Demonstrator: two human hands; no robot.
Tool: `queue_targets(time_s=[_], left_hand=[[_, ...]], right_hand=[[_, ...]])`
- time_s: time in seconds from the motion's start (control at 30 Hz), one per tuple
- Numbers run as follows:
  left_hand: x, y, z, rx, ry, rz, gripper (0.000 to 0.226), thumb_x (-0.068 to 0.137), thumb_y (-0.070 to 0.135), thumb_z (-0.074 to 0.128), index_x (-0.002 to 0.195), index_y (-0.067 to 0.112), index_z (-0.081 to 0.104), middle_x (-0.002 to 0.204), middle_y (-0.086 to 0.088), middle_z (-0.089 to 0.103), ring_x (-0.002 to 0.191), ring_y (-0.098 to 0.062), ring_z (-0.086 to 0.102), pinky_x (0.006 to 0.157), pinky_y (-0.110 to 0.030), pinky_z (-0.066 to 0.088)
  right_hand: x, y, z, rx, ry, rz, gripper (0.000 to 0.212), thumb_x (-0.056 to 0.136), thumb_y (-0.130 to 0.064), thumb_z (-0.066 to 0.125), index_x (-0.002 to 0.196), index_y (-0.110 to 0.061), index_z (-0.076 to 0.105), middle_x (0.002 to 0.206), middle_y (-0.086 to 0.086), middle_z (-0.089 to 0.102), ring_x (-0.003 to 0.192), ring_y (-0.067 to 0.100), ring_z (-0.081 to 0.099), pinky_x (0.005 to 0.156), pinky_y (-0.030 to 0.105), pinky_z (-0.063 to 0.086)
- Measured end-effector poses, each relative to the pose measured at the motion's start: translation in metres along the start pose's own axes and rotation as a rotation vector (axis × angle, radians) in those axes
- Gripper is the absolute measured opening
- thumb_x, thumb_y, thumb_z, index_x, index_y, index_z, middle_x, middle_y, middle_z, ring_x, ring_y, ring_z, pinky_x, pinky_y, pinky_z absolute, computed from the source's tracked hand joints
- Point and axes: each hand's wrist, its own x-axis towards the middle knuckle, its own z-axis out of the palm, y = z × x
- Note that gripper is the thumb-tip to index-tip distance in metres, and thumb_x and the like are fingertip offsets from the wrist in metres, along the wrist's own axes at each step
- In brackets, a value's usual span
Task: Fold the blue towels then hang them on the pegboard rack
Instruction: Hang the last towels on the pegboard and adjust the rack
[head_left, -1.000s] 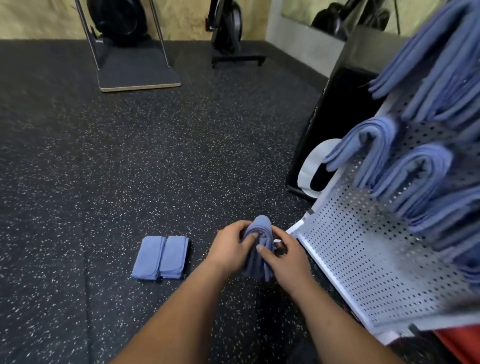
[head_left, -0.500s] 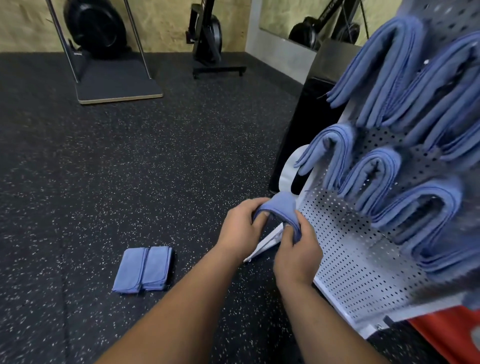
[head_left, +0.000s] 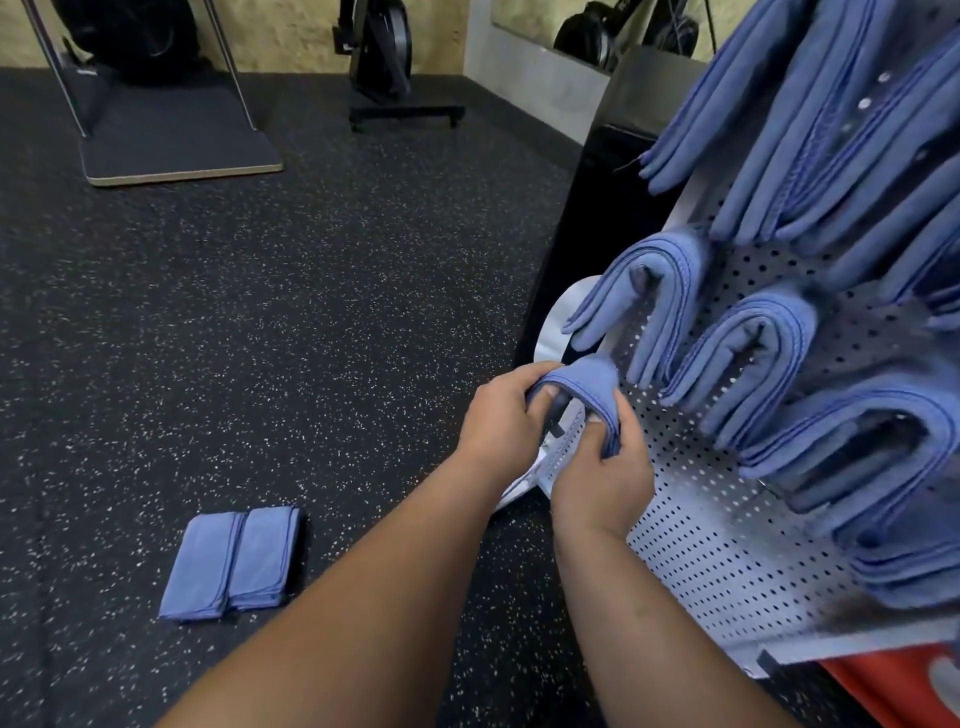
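A folded blue towel (head_left: 582, 382) is held arched in an upside-down U at the lower left corner of the pegboard rack (head_left: 701, 535), just in front of its perforated white panel. Its left end is pinched by the left grip (head_left: 498, 421), fingers curled under the fold and thumb over it. Its right end is clasped by the right grip (head_left: 602, 478), fingers wrapped round the hanging edge. A dark peg (head_left: 558, 415) is seen beneath the arch; whether the towel rests on it cannot be told.

Just above and to the right, three folded towels are draped on the rack in the same arched form: one (head_left: 649, 291) nearest the held towel, a second (head_left: 748, 348) beside it, a third (head_left: 857, 431) lower right. More hung towels (head_left: 779, 130) are crowded across the top of the rack.

On the speckled black floor (head_left: 311, 312), well to the left of both forearms, two folded towels (head_left: 234, 561) are laid side by side, touching. A black cabinet (head_left: 597, 208) is set behind the rack, and exercise equipment (head_left: 379, 57) is stood along the far wall.
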Motion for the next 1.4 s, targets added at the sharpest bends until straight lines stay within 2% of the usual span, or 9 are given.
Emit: queue_targets(time_s=[0.13, 0.2, 0.33, 0.43, 0.63, 0.83, 1.0, 1.1, 1.4], left_hand=[[0.013, -0.007, 0.016, -0.056, -0.015, -0.030, 0.026, 0.107, 0.025, 0.057, 0.121, 0.039, 0.073, 0.090, 0.012, 0.077, 0.077, -0.009, 0.072, 0.079, -0.028, 0.057], [0.021, -0.011, 0.023, -0.093, -0.033, -0.059, 0.026, 0.107, 0.025, 0.056, 0.122, 0.037, 0.073, 0.094, 0.012, 0.078, 0.082, -0.013, 0.074, 0.082, -0.028, 0.059], [0.038, -0.018, 0.035, -0.106, -0.070, -0.060, 0.027, 0.107, 0.028, 0.055, 0.126, 0.037, 0.072, 0.096, 0.015, 0.076, 0.086, -0.009, 0.069, 0.084, -0.031, 0.057], [0.047, -0.026, 0.045, -0.117, -0.129, -0.091, 0.028, 0.106, 0.026, 0.055, 0.126, 0.036, 0.072, 0.089, 0.015, 0.072, 0.075, -0.004, 0.062, 0.077, -0.029, 0.052], [0.040, -0.047, 0.050, -0.132, -0.175, -0.136, 0.028, 0.107, 0.032, 0.056, 0.083, 0.039, 0.068, 0.066, 0.015, 0.063, 0.062, -0.007, 0.052, 0.068, -0.028, 0.044], [0.015, -0.065, 0.036, -0.002, -0.221, -0.220, 0.025, 0.106, 0.038, 0.059, 0.125, 0.034, 0.074, 0.108, 0.017, 0.077, 0.101, -0.003, 0.069, 0.095, -0.030, 0.055], [-0.021, -0.090, 0.005, 0.145, -0.193, -0.373, 0.036, 0.104, 0.042, 0.063, 0.138, 0.032, 0.066, 0.128, 0.009, 0.073, 0.116, -0.014, 0.067, 0.106, -0.035, 0.053], [-0.046, -0.105, -0.014, 0.196, -0.169, -0.462, 0.042, 0.105, 0.037, 0.062, 0.146, 0.026, 0.060, 0.134, 0.005, 0.070, 0.121, -0.017, 0.064, 0.104, -0.030, 0.049], [-0.119, -0.157, -0.081, 0.258, -0.054, -0.699, 0.050, 0.105, 0.032, 0.062, 0.152, 0.021, 0.051, 0.142, -0.003, 0.065, 0.127, -0.025, 0.062, 0.108, -0.037, 0.050]], right_hand=[[0.015, 0.014, 0.006, -0.023, 0.015, 0.011, 0.037, 0.106, -0.024, 0.057, 0.137, -0.042, 0.067, 0.110, -0.023, 0.071, 0.085, -0.028, 0.058, 0.074, 0.000, 0.041], [0.021, 0.018, 0.009, -0.046, 0.035, -0.003, 0.037, 0.106, -0.025, 0.058, 0.138, -0.039, 0.067, 0.117, -0.020, 0.072, 0.087, -0.024, 0.060, 0.076, -0.002, 0.040], [0.034, 0.028, 0.014, -0.084, 0.056, -0.006, 0.037, 0.104, -0.030, 0.058, 0.139, -0.036, 0.067, 0.123, -0.013, 0.075, 0.102, 0.002, 0.067, 0.094, 0.025, 0.053], [0.041, 0.042, 0.016, -0.163, 0.041, -0.042, 0.038, 0.104, -0.035, 0.056, 0.141, -0.038, 0.065, 0.127, -0.010, 0.074, 0.113, 0.015, 0.069, 0.100, 0.040, 0.055], [0.034, 0.063, 0.014, -0.361, -0.081, -0.097, 0.042, 0.109, -0.042, 0.048, 0.150, -0.036, 0.056, 0.136, -0.005, 0.071, 0.118, 0.023, 0.067, 0.095, 0.037, 0.054], [0.009, 0.082, 0.002, -0.541, -0.266, -0.089, 0.041, 0.110, -0.047, 0.042, 0.146, -0.028, 0.053, 0.136, 0.000, 0.068, 0.110, 0.027, 0.066, 0.076, 0.036, 0.044], [-0.017, 0.092, -0.004, -0.598, -0.405, 0.034, 0.059, 0.109, -0.047, 0.047, 0.162, -0.024, 0.034, 0.168, -0.001, 0.038, 0.140, 0.026, 0.053, 0.097, 0.042, 0.051], [-0.035, 0.093, -0.002, -0.620, -0.468, 0.036, 0.061, 0.107, -0.042, 0.052, 0.162, -0.022, 0.032, 0.168, 0.001, 0.032, 0.141, 0.028, 0.052, 0.100, 0.045, 0.053], [-0.095, 0.090, 0.034, -0.731, -0.787, 0.015, 0.062, 0.108, -0.040, 0.056, 0.162, -0.018, 0.035, 0.167, 0.006, 0.033, 0.136, 0.029, 0.054, 0.100, 0.039, 0.047]])
